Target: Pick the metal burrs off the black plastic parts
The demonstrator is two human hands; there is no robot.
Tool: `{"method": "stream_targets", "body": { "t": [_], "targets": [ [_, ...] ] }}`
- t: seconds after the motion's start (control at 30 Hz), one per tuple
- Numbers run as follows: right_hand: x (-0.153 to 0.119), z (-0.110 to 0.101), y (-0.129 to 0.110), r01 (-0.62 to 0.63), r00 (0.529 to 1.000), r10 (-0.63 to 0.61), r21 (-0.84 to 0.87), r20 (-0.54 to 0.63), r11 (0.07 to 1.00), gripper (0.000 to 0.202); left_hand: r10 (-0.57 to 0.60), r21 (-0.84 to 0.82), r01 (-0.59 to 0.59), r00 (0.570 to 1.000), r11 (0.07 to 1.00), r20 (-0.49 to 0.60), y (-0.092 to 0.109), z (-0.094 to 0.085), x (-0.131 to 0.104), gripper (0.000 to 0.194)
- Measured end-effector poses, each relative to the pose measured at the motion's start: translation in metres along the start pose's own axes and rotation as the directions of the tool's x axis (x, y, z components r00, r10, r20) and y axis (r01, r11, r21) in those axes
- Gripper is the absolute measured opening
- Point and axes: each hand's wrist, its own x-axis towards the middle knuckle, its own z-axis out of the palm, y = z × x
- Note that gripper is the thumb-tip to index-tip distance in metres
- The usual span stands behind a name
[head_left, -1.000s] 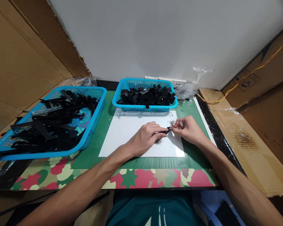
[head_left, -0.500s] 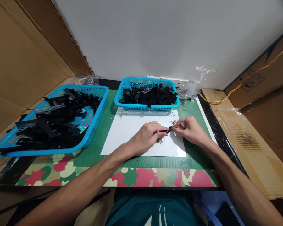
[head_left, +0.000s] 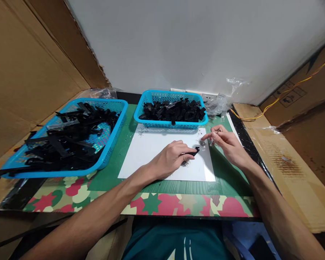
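Note:
My left hand (head_left: 171,158) is closed on a small black plastic part (head_left: 196,151), pinched between thumb and fingers over a white sheet (head_left: 157,148). The part's notched end sticks out to the right; the rest is hidden by my fingers. My right hand (head_left: 227,142) is apart from it, index finger stretched towards a small pile of tiny metal pieces (head_left: 202,142). Its other fingers are curled, with something small and shiny under them that I cannot make out. Another pile of tiny metal pieces (head_left: 185,163) lies just below my left fingertips.
A blue basket (head_left: 170,123) of small black parts stands behind the sheet. To the left, a larger blue basket (head_left: 108,153) holds long black parts. Clear plastic bags (head_left: 219,104) lie at the back right. Cardboard (head_left: 284,155) borders the right side, with yellow wires (head_left: 268,106) above.
My right hand has left the black part and moved up and right to the pile of metal pieces. My left hand still holds the part in nearly the same place.

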Motion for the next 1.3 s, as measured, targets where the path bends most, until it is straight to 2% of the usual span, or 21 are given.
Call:
{"method": "stream_targets", "body": {
  "t": [0.13,0.3,0.43,0.57,0.77,1.1,1.2,1.3],
  "targets": [
    [0.000,0.011,0.003,0.033,0.999,-0.032,0.039,-0.030,0.999,0.048,0.001,0.012,-0.001,1.000,1.000,-0.010,-0.001,0.001,-0.001,0.023],
    [-0.001,0.028,0.013,-0.055,0.988,0.078,0.171,-0.133,0.984,0.052,-0.004,0.004,0.004,1.000,1.000,-0.017,0.001,0.001,0.000,0.022],
    [-0.001,0.033,0.020,-0.110,0.983,0.139,0.228,-0.118,0.968,0.053,-0.018,-0.016,0.018,1.000,1.000,-0.017,0.001,0.001,0.001,0.021],
    [-0.001,0.033,0.023,-0.128,0.987,0.145,0.210,-0.065,0.969,0.055,-0.009,-0.029,0.008,1.000,1.000,-0.026,-0.002,0.003,0.000,0.021],
    [-0.001,0.032,0.021,-0.113,0.991,0.122,0.147,-0.056,0.983,0.053,-0.018,-0.046,0.016,0.999,0.999,-0.028,-0.003,0.004,0.000,0.023],
    [-0.003,0.032,0.015,-0.096,0.994,0.097,0.017,-0.053,0.995,0.056,-0.155,-0.198,0.147,0.988,0.969,-0.023,-0.002,0.004,0.000,0.026],
    [-0.003,0.035,0.015,-0.093,0.993,0.094,0.027,-0.066,0.995,0.056,-0.169,-0.211,0.163,0.986,0.964,-0.012,-0.001,0.003,0.000,0.026],
    [-0.001,0.038,0.016,-0.066,0.987,0.081,0.113,-0.136,0.991,0.055,-0.110,-0.189,0.102,0.994,0.977,-0.029,-0.003,0.001,-0.001,0.025]
  ]
}}
